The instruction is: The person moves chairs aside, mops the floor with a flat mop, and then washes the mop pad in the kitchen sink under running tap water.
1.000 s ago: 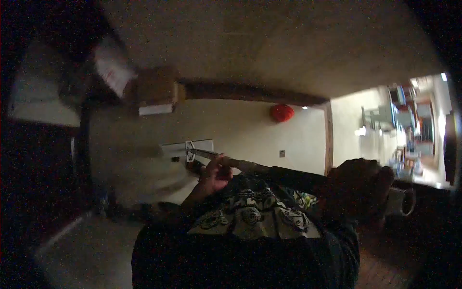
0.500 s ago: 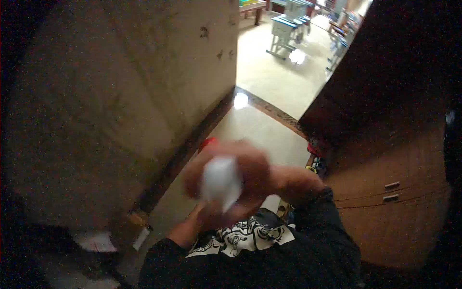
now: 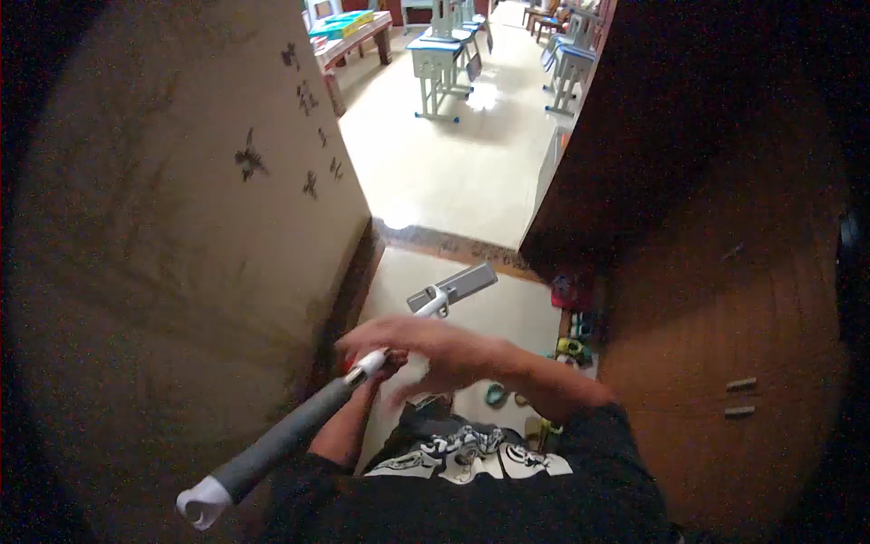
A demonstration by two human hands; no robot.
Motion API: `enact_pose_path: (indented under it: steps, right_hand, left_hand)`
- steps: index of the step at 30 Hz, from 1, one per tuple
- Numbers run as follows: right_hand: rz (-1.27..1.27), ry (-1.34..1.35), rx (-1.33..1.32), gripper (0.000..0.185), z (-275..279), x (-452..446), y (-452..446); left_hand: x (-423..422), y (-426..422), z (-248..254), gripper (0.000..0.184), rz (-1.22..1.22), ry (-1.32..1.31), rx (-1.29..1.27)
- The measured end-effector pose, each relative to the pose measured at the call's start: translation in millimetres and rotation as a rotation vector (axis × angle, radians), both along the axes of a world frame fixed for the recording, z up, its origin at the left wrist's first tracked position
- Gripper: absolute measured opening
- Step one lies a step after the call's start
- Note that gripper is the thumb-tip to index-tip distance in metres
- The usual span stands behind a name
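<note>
A person in a black shirt with a white print is handling a flat mop [image 3: 288, 433] above a pale floor [image 3: 399, 272], just short of a dark stone threshold [image 3: 453, 243]. The grey mop head [image 3: 467, 286] is lying near the threshold on the person's side; whether it is touching the floor is unclear. The pole is slanting back from there, its grey grip and white end cap pointing low and left.

The left hand [image 3: 388, 366], partly hidden, is closing around the pole below the grey grip. The right hand [image 3: 421, 349], slightly blurred, is arching over the pole with its thumb apart, loosely open; contact is hard to judge.

Left of the threshold, a wall [image 3: 199, 227] is showing dark painted marks. To its right and nearer, shoes [image 3: 573, 346] are lining a brown cabinet [image 3: 716, 317]. Beyond it, desks [image 3: 439, 59] are standing on a bright floor.
</note>
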State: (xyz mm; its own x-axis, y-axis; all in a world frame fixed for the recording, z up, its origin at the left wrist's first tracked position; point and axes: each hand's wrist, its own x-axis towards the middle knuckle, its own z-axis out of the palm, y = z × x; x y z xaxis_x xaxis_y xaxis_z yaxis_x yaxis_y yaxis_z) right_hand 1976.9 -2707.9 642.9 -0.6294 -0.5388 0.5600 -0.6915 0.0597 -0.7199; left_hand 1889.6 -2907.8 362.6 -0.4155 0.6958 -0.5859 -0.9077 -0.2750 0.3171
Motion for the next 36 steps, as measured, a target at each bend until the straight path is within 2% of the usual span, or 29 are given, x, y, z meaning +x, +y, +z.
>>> enact_pose_path:
  steps: [1,2,3,4,5,6,7,8,9,10,11,12,13,14,17,19,22,23,24,25,26,28,29,31,34,36]
  right_hand:
    - [-0.263,-0.204,-0.083,0.062,-39,-20,42]
    - [-0.577,-0.463,-0.074,0.049,-116,-37,94]
    - [-0.907,-0.483,0.163,0.036,-185,-22,240]
    - [-0.969,-0.028,0.666,0.034,-266,6,300]
    - [-1.364,-0.678,0.464,0.035,-274,33,311]
    - [-1.608,-1.068,0.387,0.036,-324,81,338]
    - [-1.617,-1.013,0.136,0.037,-332,133,331]
    - [-1.591,-1.099,-0.357,0.039,-344,174,321]
    - [-1.549,-1.076,-1.006,0.041,-351,213,308]
    - [-1.528,-0.995,-1.521,0.044,-358,251,296]
    - [-1.653,-1.137,-1.584,0.041,-358,252,287]
    - [-1.831,-1.423,-1.364,0.039,-372,233,284]
    - [-1.905,-1.628,-1.236,0.036,-390,218,290]
    - [-1.925,-1.782,-1.132,0.034,-400,177,273]
    - [-1.807,-2.021,-0.921,0.027,-441,72,330]
    - [-1.697,-2.06,-0.756,0.023,-460,-2,391]
    - [-1.536,-1.937,-0.301,0.019,-496,-131,500]
    - [-1.391,-1.717,0.156,0.018,-510,-183,548]
    - [-1.247,-1.365,0.642,0.017,-535,-235,602]
    - [-1.212,-1.085,0.852,0.018,-555,-293,652]
    - [-1.274,-0.932,0.812,0.018,-572,-349,696]
    - [-1.304,-1.292,-0.051,0.02,-431,-528,728]
    - [-1.339,-1.232,-0.256,0.023,-395,-603,737]
    - [-1.273,-1.076,-0.476,0.026,-335,-729,734]
    - [-1.132,-0.98,-0.29,0.027,-307,-853,721]
    - [-1.099,-1.067,-0.179,0.032,-307,-894,719]
  left_hand:
    - [-33,-2,3,0.027,0.04,0.059,-0.057]
    - [-57,2,46,0.029,-0.112,-0.073,-0.022]
    - [-66,98,50,0.026,-0.175,-0.064,0.058]
    - [-96,87,58,0.022,-0.24,-0.047,0.121]
    - [-120,84,56,0.023,-0.195,-0.018,0.048]
    - [-143,88,62,0.023,-0.201,-0.011,0.041]
    - [-161,92,72,0.024,-0.221,0.069,-0.026]
    - [-179,109,77,0.026,-0.238,0.139,-0.065]
    - [-207,110,83,0.031,-0.23,0.112,-0.093]
    - [-228,127,87,0.031,-0.217,0.112,-0.095]
    - [-248,143,87,0.029,-0.2,0.119,-0.106]
    - [-270,164,78,0.026,-0.183,0.126,-0.095]
    - [-285,187,76,0.026,-0.17,0.129,-0.101]
    - [-322,144,69,0.028,-0.176,0.121,-0.116]
    - [-400,212,50,0.03,-0.156,0.063,-0.123]
    - [-450,267,53,0.027,-0.123,-0.021,-0.116]
    - [-530,304,54,0.025,-0.095,-0.01,-0.125]
    - [-555,314,51,0.024,-0.07,0.039,-0.122]
    - [-576,321,50,0.024,-0.044,0.083,-0.122]
    - [-597,330,53,0.023,-0.005,0.052,-0.139]
    - [-608,337,59,0.023,0.031,0.023,-0.156]
    - [-648,346,60,0.022,0.085,0.034,-0.162]
    - [-675,352,59,0.022,0.112,0.055,-0.165]
    - [-732,363,53,0.022,0.161,0.047,-0.132]
    - [-816,379,57,0.018,0.253,0.039,-0.167]
    - [-880,383,43,0.014,0.188,0.057,-0.191]
